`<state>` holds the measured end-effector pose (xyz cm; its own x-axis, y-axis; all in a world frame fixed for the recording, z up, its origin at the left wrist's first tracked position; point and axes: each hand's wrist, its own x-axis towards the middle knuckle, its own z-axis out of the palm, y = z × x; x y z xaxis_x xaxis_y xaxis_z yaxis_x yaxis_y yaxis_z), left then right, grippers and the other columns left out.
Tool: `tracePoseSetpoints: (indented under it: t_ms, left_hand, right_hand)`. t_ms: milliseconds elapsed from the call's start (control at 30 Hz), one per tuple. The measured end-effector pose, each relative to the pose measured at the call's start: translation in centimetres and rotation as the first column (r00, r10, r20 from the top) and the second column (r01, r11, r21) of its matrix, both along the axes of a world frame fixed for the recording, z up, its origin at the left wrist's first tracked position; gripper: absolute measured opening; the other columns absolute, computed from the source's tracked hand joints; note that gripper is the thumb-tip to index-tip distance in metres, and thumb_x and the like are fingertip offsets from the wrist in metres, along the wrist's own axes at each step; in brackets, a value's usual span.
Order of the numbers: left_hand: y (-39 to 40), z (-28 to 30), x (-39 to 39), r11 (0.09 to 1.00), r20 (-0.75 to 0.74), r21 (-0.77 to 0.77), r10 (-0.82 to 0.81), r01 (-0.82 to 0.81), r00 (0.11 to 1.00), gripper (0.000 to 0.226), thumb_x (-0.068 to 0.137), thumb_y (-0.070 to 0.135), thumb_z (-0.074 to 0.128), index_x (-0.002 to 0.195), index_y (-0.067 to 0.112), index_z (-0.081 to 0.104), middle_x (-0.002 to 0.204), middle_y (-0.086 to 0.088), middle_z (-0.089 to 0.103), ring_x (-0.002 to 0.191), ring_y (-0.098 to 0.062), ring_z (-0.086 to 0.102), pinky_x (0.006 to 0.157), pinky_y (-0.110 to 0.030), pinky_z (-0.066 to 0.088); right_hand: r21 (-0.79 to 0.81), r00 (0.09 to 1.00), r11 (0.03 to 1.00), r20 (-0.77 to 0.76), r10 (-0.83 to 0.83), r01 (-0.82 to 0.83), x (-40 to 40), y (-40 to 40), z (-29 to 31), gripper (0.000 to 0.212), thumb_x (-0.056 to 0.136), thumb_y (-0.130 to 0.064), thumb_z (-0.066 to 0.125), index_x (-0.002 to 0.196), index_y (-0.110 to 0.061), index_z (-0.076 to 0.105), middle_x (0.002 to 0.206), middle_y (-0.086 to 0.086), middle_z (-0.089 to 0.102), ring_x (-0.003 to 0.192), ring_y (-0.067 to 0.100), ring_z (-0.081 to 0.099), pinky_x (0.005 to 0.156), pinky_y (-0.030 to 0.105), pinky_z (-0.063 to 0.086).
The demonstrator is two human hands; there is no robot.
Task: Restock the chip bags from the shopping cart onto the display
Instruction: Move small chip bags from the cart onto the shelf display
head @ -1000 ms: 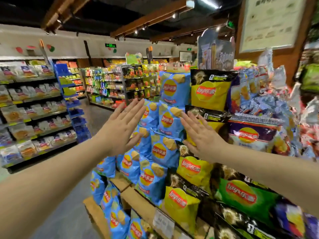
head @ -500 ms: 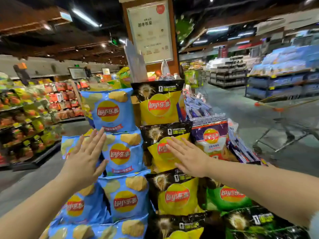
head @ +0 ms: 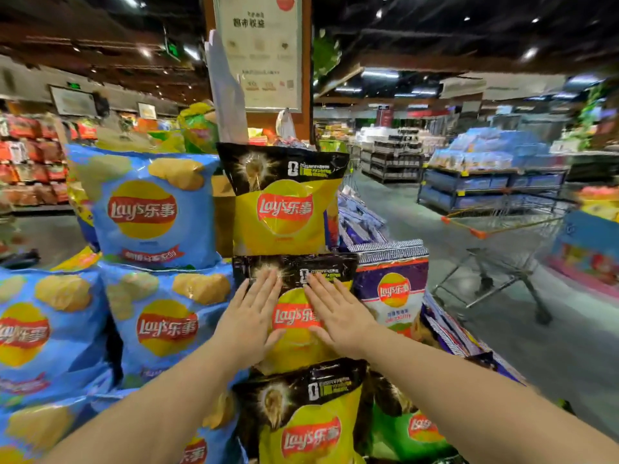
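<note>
Change: since the earlier frames both hands have come together onto one yellow bag; the left hand has left the blue bags, and the view has swung right.
Left hand (head: 249, 319): flat, fingers straight and slightly spread, palm on the left half of the yellow bag (head: 296, 316). It clamps nothing.
Right hand (head: 338, 316): flat likewise, fingers straight, palm on the right half of the same bag. The thumbs point toward each other across the red logo.
Bag position: middle tier of the display's yellow column, below the top bag (head: 281, 199) and above the lower bag (head: 308, 416). A blue bag (head: 167, 316) is just beside it on the left, a purple bag (head: 392, 289) on the right.
Orientation: upright, face out, logo toward the aisle. Long axis vertical, black top band upward, tilted slightly back into the stack.
Reason for hold: two flat palms probably press the bag back and square it with its column; an even push avoids crushing the chips.
Cart (head: 502, 242): stands in the aisle at right, well apart from both hands. Contents cannot be told.
Step judged: seating a bag already placed.
</note>
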<state>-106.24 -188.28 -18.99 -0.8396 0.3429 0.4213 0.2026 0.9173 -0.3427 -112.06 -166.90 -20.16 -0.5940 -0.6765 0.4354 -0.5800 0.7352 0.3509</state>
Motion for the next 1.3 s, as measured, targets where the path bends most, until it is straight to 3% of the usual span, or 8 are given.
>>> tracePoseSetpoints:
  t_ms: [233, 400, 533, 633, 800, 1000, 1133, 1300]
  left_hand:
    - [-0.8, -1.1, -0.8, 0.998, 0.016, 0.051, 0.029, -0.029, 0.999, 0.073, 0.096, 0.059, 0.008, 0.146, 0.008, 0.021, 0.151, -0.012, 0.033, 0.147, -0.017, -0.004, 0.114, -0.044, 0.009]
    - [0.2, 3.7, -0.2, 0.993, -0.190, 0.074, -0.081, 0.097, 0.978, 0.071, 0.096, 0.055, 0.012, 0.149, 0.008, 0.015, 0.157, -0.008, 0.013, 0.147, -0.018, -0.004, 0.116, -0.044, 0.004]
    - [-0.4, 9.5, -2.4, 0.986, -0.054, 0.115, 0.130, -0.123, 0.990, 0.076, 0.090, 0.061, 0.006, 0.147, 0.017, -0.018, 0.154, -0.001, -0.024, 0.143, -0.015, -0.021, 0.117, -0.041, -0.010]
    - [-1.0, 11.9, -3.5, 0.978, 0.157, 0.048, 0.193, -0.203, 0.969, 0.077, 0.096, 0.057, 0.022, 0.149, 0.015, -0.015, 0.155, -0.002, -0.025, 0.144, -0.016, -0.020, 0.117, -0.041, -0.007]
    - [-1.5, 12.4, -1.7, 0.980, 0.174, 0.000, 0.196, -0.199, 0.965, 0.076, 0.098, 0.055, 0.025, 0.150, 0.014, -0.012, 0.157, -0.003, -0.022, 0.145, -0.016, -0.018, 0.118, -0.041, -0.007]
    - [-6.9, 10.9, 4.0, 0.959, 0.123, 0.057, 0.268, -0.276, 0.956, 0.073, 0.097, 0.055, 0.015, 0.148, 0.014, -0.017, 0.152, 0.000, -0.028, 0.141, -0.014, -0.024, 0.117, -0.040, -0.011]
    - [-12.1, 6.8, 8.1, 0.975, 0.001, 0.095, 0.201, -0.200, 0.980, 0.080, 0.085, 0.050, 0.025, 0.149, 0.004, 0.013, 0.155, -0.014, 0.016, 0.144, -0.025, 0.012, 0.114, -0.039, -0.003]
    - [-16.2, -1.1, 9.2, 0.976, 0.264, 0.069, 0.184, -0.209, 0.947, 0.080, 0.077, 0.054, 0.034, 0.131, -0.002, 0.052, 0.140, -0.018, 0.048, 0.132, -0.028, 0.040, 0.104, -0.048, 0.032]
  right_hand:
    - [-0.066, 0.993, 0.998, -0.117, -0.002, -0.006, -1.5, -0.4, -1.2, 0.066, 0.099, -0.050, 0.015, 0.149, -0.007, 0.014, 0.154, 0.010, 0.020, 0.147, 0.022, -0.003, 0.116, 0.042, 0.002]
    - [-0.146, 0.957, 0.960, -0.205, 0.206, -0.238, -0.8, -0.9, 4.0, 0.066, 0.100, -0.048, 0.014, 0.152, -0.010, -0.003, 0.160, 0.006, -0.008, 0.147, 0.019, -0.006, 0.119, 0.042, -0.002]
    - [-0.195, 0.991, 0.973, 0.026, 0.132, -0.124, -2.5, -2.6, 10.7, 0.073, 0.094, -0.055, 0.009, 0.150, -0.010, -0.005, 0.156, 0.004, -0.014, 0.144, 0.015, -0.016, 0.118, 0.036, -0.010]
    - [-0.109, 0.976, 0.994, 0.216, 0.009, 0.015, -3.3, -3.6, 13.4, 0.067, 0.100, -0.049, 0.017, 0.151, -0.012, -0.007, 0.158, 0.004, -0.018, 0.145, 0.015, -0.017, 0.118, 0.036, -0.006]
    - [-0.099, 0.936, 0.994, 0.352, -0.003, 0.041, -2.6, -3.9, 13.8, 0.066, 0.102, -0.044, 0.022, 0.152, -0.011, -0.007, 0.159, 0.005, -0.015, 0.146, 0.016, -0.013, 0.118, 0.035, -0.004]
    - [-0.134, 0.981, 0.991, 0.190, 0.028, -0.002, 2.9, -5.3, 12.8, 0.064, 0.103, -0.039, 0.023, 0.151, -0.006, -0.002, 0.157, 0.008, -0.017, 0.146, 0.020, -0.013, 0.120, 0.040, -0.002]
    - [0.038, 0.954, 0.958, 0.109, 0.278, -0.283, 7.7, -9.5, 6.4, 0.064, 0.093, -0.041, 0.028, 0.141, 0.001, 0.039, 0.150, 0.017, 0.031, 0.138, 0.031, 0.034, 0.113, 0.041, 0.017]
    - [0.113, 0.934, 0.982, 0.342, 0.105, -0.152, 9.4, -16.5, 1.3, 0.066, 0.101, -0.044, 0.020, 0.152, -0.007, 0.001, 0.157, 0.006, -0.015, 0.145, 0.021, -0.015, 0.119, 0.040, -0.006]
